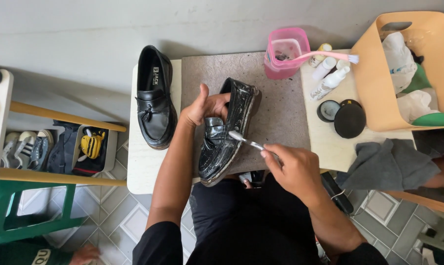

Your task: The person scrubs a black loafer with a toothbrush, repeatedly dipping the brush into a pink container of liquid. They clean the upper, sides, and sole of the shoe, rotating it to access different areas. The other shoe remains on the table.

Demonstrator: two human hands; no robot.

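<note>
While left hand [202, 105] hides heel, brush [246, 142] scrubs loafer [227, 132].

A plain grey wall [84, 24] fills 12 o'clock above a small white table [143, 167] at centre, grey patterned floor tiles [109, 216] spread from 6 to 8 o'clock, and a wooden shoe rack [50, 147] with a green stool [15, 216] stands at 9 o'clock.
</note>
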